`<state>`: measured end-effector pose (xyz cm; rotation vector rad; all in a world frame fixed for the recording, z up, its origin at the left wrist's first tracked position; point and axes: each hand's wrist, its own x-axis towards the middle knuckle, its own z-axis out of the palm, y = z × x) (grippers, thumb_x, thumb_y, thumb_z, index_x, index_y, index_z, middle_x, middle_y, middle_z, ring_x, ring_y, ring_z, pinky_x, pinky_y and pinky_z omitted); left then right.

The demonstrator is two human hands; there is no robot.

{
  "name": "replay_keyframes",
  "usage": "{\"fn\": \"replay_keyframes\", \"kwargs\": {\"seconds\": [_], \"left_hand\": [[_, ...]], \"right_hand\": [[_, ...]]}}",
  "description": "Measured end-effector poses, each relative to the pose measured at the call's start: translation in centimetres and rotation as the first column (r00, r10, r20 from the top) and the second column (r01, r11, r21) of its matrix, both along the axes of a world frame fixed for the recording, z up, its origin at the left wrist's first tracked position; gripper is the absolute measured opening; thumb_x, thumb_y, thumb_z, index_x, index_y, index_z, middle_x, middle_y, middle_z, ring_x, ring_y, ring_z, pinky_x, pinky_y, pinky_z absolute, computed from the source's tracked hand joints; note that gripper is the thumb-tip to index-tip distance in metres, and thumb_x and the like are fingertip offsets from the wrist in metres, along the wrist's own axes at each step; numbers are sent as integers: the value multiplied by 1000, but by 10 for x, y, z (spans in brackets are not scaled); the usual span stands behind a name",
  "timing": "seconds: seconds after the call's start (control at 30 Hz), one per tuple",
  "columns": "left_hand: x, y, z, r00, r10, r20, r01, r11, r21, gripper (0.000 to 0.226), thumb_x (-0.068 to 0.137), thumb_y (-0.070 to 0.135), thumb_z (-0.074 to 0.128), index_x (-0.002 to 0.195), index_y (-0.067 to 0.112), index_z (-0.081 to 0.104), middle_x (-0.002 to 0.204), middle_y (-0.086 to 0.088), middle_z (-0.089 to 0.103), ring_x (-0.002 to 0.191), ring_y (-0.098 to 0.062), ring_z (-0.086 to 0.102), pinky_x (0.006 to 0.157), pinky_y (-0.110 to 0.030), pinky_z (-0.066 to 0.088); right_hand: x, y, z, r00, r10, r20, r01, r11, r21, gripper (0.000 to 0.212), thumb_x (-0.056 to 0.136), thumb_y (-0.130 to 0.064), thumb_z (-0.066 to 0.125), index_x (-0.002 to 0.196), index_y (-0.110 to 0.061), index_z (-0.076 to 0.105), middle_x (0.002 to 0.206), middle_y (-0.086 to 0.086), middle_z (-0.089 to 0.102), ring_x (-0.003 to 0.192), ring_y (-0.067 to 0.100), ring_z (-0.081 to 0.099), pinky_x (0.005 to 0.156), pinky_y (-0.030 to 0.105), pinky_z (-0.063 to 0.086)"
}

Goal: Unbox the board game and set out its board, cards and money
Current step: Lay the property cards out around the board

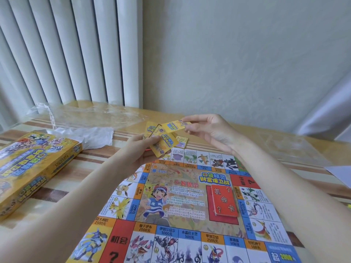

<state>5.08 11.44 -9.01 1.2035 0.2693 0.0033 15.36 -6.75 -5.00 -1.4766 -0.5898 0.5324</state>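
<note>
There, yellow card (175, 125) between right fingertips (188, 128).

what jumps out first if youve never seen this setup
The colourful square game board fills the near table, a red card stack on its centre. Above its far edge, the left hand holds yellow cards while the right hand pinches one. The yellow game box lies left.

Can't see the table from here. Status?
Left hand holds yellow cards; right hand pinches one card. Board open, red deck on it. Nothing in the way.
</note>
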Motion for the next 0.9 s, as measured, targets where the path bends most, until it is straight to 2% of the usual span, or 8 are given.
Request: {"fn": "replay_keyframes", "kwargs": {"seconds": [0.07, 0.17, 0.27, 0.33, 0.4, 0.5, 0.73, 0.9], "left_hand": [[1, 3, 0, 999, 39, 11, -39, 999, -9, 10, 93, 10, 53, 99, 4, 57, 83, -12, 73, 71, -22, 72, 61, -25, 59], [3, 7, -4, 998, 63, 8, -63, 998, 5, 11, 93, 10, 53, 101, 4, 57, 85, -13, 73, 71, -23, 72, 62, -25, 59], [8, 9, -10, 997, 80, -8, -79, 994, 81, 10, 93, 12, 54, 99, 6, 59, 92, -14, 72, 75, -24, 71, 64, -26, 58], [14, 9, -13, 995, 104, -10, -101, 979, 176, 7, 92, 14, 56, 95, 9, 60, 90, -11, 71, 76, -22, 69, 64, -25, 58], [21, 8, -11, 992, 124, 7, -121, 961, 250, 5, 91, 15, 57, 92, 12, 61, 85, -8, 71, 72, -18, 68, 62, -24, 58], [31, 3, -11, 991, 130, 18, -130, 949, 286, 6, 92, 15, 57, 87, 15, 61, 81, -6, 69, 65, -14, 68, 57, -22, 57], [39, -6, -35, 989, 150, -2, -139, 916, 376, 12, 93, 12, 55, 84, 16, 61, 79, -2, 68, 69, -15, 66, 59, -23, 57], [42, -7, -39, 991, 137, 2, -124, 897, 425, 16, 94, 14, 54, 82, 22, 61, 85, -4, 69, 75, -19, 67, 75, -35, 57]], "right_hand": [[2, 0, -3, 999, -17, 28, 19, 997, -70, 25, 80, 11, 60, 103, 2, 63, 91, 12, 65, 76, 13, 63, 74, 17, 55], [8, 1, -8, 958, -189, 216, 238, 944, -227, 14, 82, -6, 67, 94, 1, 67, 77, 9, 58, 64, 13, 53, 59, 19, 50], [25, -2, -8, 923, -325, 205, 375, 879, -294, 12, 85, -15, 66, 78, -6, 64, 71, 3, 54, 62, 12, 45, 54, 21, 42], [33, -4, -9, 966, -242, 87, 256, 864, -434, 10, 89, -9, 59, 80, -5, 58, 80, 7, 60, 67, 15, 52, 57, 24, 47], [42, -4, -14, 983, -178, 33, 167, 819, -549, 10, 94, -5, 51, 84, -4, 54, 82, 11, 62, 63, 17, 58, 50, 21, 48], [56, -3, -18, 989, -99, 111, 147, 742, -654, 6, 92, 2, 51, 90, -2, 55, 75, 10, 60, 52, 11, 51, 37, 14, 38], [81, 7, -32, 972, -30, 233, 200, 629, -751, 24, 85, 0, 63, 108, -3, 59, 76, 5, 60, 53, 8, 46, 40, 13, 37], [85, 19, -48, 954, 6, 299, 238, 589, -772, 24, 86, -7, 64, 109, -6, 60, 79, 5, 58, 55, 11, 43, 48, 21, 36]]}}
